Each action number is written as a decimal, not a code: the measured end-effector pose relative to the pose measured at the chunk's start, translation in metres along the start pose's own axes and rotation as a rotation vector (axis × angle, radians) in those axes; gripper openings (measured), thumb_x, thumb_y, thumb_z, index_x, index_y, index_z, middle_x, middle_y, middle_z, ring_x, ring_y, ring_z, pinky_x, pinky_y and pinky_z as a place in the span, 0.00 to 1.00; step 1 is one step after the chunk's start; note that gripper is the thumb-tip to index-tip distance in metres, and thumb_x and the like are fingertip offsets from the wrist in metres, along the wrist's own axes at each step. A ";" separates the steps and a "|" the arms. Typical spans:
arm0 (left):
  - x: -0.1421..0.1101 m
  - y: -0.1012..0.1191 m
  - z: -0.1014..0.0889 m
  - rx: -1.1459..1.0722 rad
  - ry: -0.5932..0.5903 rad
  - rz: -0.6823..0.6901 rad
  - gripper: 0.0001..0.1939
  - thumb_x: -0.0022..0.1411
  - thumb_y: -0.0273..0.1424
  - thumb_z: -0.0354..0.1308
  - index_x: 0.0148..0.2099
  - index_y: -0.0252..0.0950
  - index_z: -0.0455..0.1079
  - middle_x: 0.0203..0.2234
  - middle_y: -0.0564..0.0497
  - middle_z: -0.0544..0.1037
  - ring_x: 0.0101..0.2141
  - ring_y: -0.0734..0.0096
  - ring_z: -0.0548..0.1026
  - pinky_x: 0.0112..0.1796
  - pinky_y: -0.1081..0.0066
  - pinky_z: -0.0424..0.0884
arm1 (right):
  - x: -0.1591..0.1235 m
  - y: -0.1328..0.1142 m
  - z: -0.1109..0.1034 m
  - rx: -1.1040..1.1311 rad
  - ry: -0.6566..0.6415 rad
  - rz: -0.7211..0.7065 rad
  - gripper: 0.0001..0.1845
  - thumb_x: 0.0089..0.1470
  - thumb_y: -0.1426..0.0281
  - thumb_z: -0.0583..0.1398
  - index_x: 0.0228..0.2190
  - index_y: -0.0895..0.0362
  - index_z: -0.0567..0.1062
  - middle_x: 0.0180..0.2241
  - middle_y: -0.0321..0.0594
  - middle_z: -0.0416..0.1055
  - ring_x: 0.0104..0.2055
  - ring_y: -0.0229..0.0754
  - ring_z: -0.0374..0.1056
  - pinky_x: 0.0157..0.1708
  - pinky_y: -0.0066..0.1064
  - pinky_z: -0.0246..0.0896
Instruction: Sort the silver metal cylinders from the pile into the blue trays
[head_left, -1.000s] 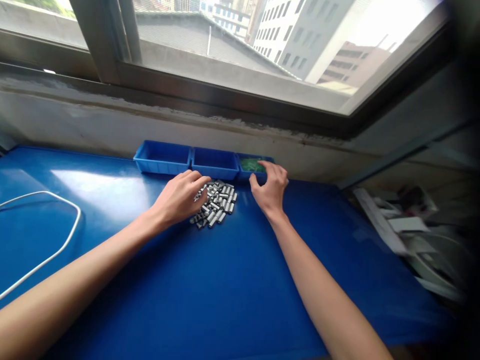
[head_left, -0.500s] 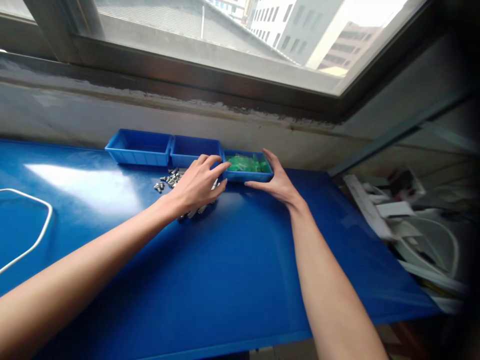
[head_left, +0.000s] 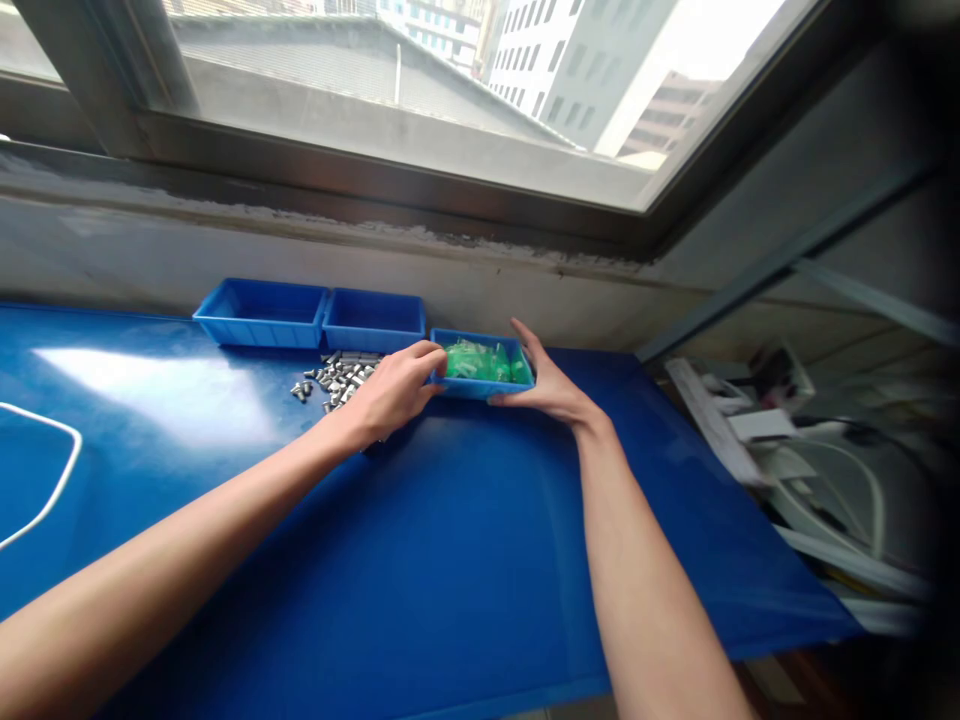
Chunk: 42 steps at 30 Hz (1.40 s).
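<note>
A small blue bin (head_left: 480,384) filled with green parts (head_left: 480,362) sits on the blue table (head_left: 465,560), pulled a little forward of two other blue bins. My left hand (head_left: 390,393) grips its left end with curled fingers. My right hand (head_left: 551,385) clasps its right end, fingers along the side wall. A heap of small grey metal cylinders (head_left: 337,372) lies just left of my left hand, partly hidden by it.
Two empty-looking blue bins (head_left: 259,312) (head_left: 373,320) stand in a row against the wall under the window. A white cable (head_left: 45,480) loops at the table's left. Cluttered white cables and parts (head_left: 795,440) lie beyond the table's right edge.
My left hand left the metal cylinders and took the left end of the green-parts bin. My right hand closed on its right end. The bin has come forward out of the row.
</note>
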<state>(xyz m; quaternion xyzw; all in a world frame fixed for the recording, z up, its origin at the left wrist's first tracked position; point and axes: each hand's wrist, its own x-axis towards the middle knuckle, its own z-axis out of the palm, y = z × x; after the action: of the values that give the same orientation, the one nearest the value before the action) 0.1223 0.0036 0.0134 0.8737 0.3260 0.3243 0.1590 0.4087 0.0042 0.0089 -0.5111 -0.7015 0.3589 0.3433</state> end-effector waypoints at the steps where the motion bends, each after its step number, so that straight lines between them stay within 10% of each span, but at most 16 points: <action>1: -0.002 0.000 0.002 -0.039 0.035 -0.012 0.02 0.67 0.29 0.58 0.41 0.38 0.70 0.45 0.45 0.77 0.43 0.60 0.77 0.46 0.62 0.73 | -0.001 -0.003 -0.001 0.008 -0.008 -0.001 0.71 0.33 0.58 0.78 0.71 0.48 0.49 0.70 0.50 0.54 0.69 0.55 0.58 0.67 0.47 0.57; 10: -0.023 0.010 -0.011 -0.242 0.123 -0.081 0.13 0.64 0.41 0.65 0.43 0.38 0.71 0.49 0.44 0.77 0.44 0.62 0.78 0.46 0.64 0.77 | -0.012 -0.046 -0.009 0.086 0.103 -0.121 0.70 0.33 0.52 0.77 0.70 0.44 0.50 0.62 0.46 0.65 0.56 0.54 0.71 0.46 0.38 0.75; 16: -0.042 -0.009 -0.037 0.012 0.098 -0.157 0.42 0.58 0.52 0.67 0.67 0.39 0.62 0.58 0.40 0.73 0.58 0.48 0.73 0.58 0.50 0.71 | -0.005 -0.080 0.007 0.123 -0.026 -0.181 0.65 0.31 0.56 0.79 0.67 0.40 0.56 0.65 0.44 0.59 0.58 0.53 0.68 0.47 0.38 0.74; 30: -0.086 -0.034 -0.070 -0.281 0.224 -0.177 0.53 0.61 0.31 0.61 0.78 0.44 0.32 0.68 0.37 0.62 0.63 0.48 0.68 0.59 0.51 0.70 | 0.049 -0.183 0.073 -0.152 -0.221 -0.511 0.47 0.38 0.66 0.76 0.59 0.51 0.68 0.59 0.42 0.67 0.59 0.54 0.67 0.61 0.42 0.64; 42: -0.079 -0.019 -0.078 0.110 0.124 -0.180 0.42 0.52 0.32 0.62 0.70 0.42 0.61 0.71 0.42 0.54 0.68 0.42 0.56 0.66 0.45 0.59 | 0.041 -0.183 0.057 -0.340 -0.155 -0.547 0.44 0.41 0.63 0.75 0.61 0.48 0.71 0.63 0.42 0.65 0.68 0.57 0.59 0.67 0.45 0.55</action>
<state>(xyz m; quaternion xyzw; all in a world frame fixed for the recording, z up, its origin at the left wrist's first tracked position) 0.0154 -0.0306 0.0255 0.8267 0.4295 0.3435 0.1187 0.2640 -0.0052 0.1408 -0.3250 -0.8867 0.1691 0.2821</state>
